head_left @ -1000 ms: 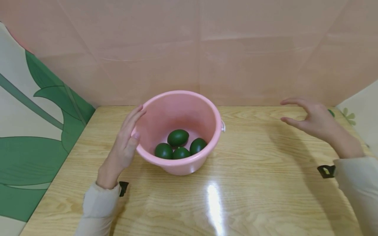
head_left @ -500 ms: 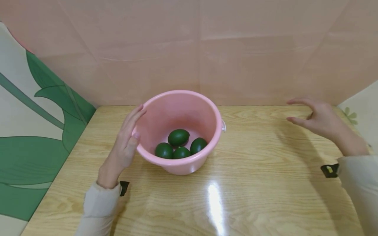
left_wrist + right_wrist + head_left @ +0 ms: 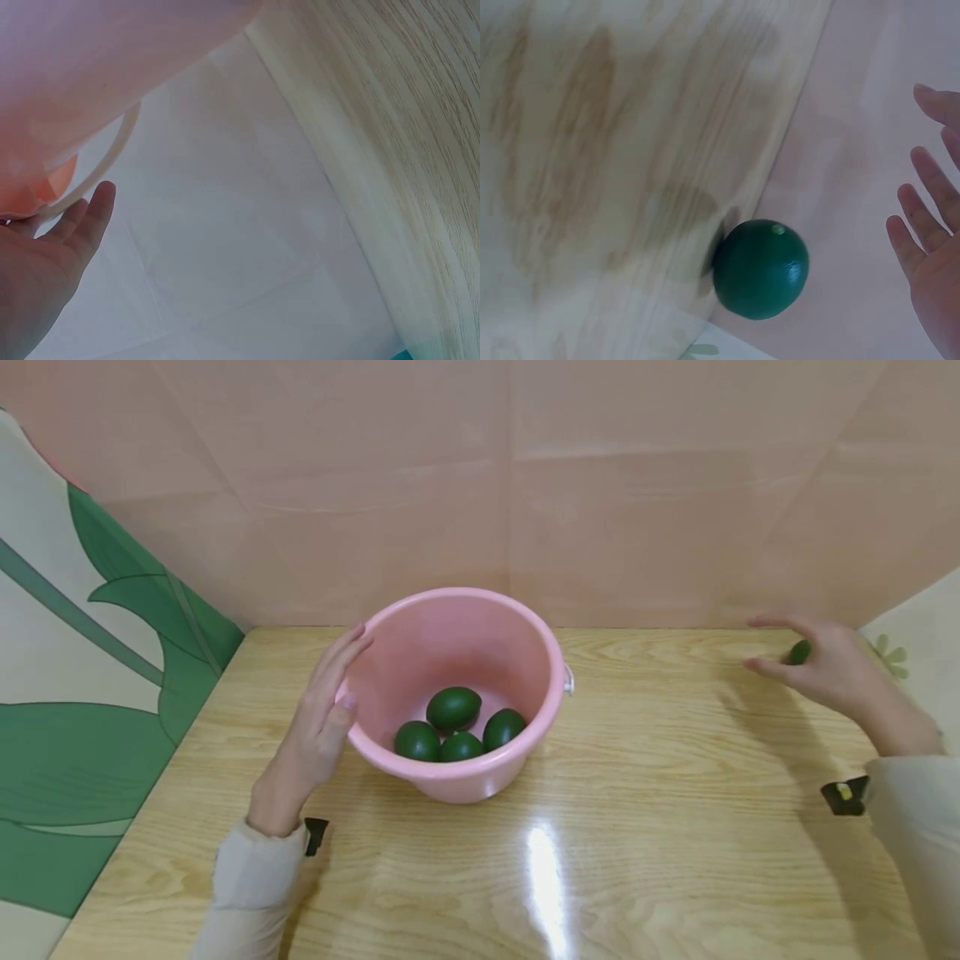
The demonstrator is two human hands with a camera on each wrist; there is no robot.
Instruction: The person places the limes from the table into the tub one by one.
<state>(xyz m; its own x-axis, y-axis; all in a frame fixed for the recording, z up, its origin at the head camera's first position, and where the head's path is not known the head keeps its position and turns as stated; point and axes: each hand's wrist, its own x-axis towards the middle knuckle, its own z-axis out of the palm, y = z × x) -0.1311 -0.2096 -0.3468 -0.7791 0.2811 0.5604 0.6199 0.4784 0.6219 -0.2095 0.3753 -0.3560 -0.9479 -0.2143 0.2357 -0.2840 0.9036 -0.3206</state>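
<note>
A pink bucket (image 3: 457, 789) stands on the wooden table, with several dark green avocados (image 3: 453, 708) in its bottom. My left hand (image 3: 309, 739) rests against the bucket's left rim, fingers extended along it. In the left wrist view, that hand's fingers reach up beside the rim and the pale handle (image 3: 112, 150). At the far right my right hand (image 3: 832, 668) hovers with thumb and fingers spread, holding nothing. One more avocado (image 3: 761, 270) lies on the table near the back corner; in the head view it shows partly behind this hand.
A pinkish sheet (image 3: 630, 518) rises behind the table's back edge. On the left is a wall panel with large green leaves (image 3: 67, 768). A pale panel with a small green flower (image 3: 890, 656) borders the right side. The table (image 3: 660, 827) reflects a bright light.
My right hand has moved a little to the right, and the loose avocado now shows between its thumb and fingers. The left hand and bucket have stayed in place.
</note>
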